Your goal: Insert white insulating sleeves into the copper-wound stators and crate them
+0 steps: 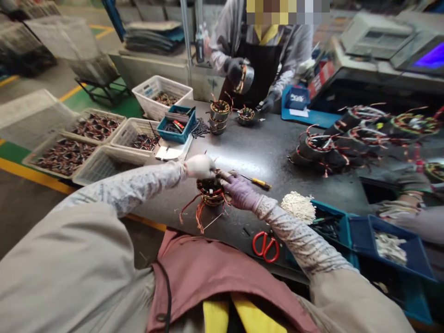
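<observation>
I'd leave the red scissors [265, 249] where they lie, by the surface's [274, 143] near edge. The wound ring [212, 198] sits toward its near-left corner, red leads [199, 216] trailing nearside; I'd mind those snagging. My left hand [201, 166] and right hand [242, 191] meet at its far rim, fingers curled in; I can't tell what they pinch, so light, steady pressure seems wise. Just beyond lies a yellow-handled tool [261, 182].
</observation>
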Demonstrator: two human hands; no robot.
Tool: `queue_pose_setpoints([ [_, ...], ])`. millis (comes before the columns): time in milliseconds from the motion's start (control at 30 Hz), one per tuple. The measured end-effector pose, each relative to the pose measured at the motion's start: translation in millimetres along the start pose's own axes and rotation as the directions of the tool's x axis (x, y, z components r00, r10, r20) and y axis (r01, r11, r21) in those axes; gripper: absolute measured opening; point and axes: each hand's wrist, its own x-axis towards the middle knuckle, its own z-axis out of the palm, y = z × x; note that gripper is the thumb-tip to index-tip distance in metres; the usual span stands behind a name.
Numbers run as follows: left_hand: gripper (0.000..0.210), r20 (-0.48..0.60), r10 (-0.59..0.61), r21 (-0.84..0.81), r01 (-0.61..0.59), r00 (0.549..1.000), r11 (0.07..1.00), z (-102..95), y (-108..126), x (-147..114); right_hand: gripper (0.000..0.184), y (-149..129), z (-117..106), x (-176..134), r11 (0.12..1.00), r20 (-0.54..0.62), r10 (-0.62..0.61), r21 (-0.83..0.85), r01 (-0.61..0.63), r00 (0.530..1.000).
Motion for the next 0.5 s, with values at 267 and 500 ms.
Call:
queue_pose_setpoints([
  [267, 0.025, -0.162, 0.059, -0.423, -0.123, 0.985, 0.898, -18.7, -17.2, -29.1, 0.054, 5.4, 15.2, 1.6, 0.995, -0.030, 0.021, 0.100, -0.017, 0.999],
  [500, 0.029, 0.338, 0.283, -0.098, -0.266, 0.897, 0.959, -0.5, 3.0, -16.3, 0.065, -3.2, 10.3, 2.7, 0.997, 0.012, 0.044, 0.064, -0.045, 0.999],
])
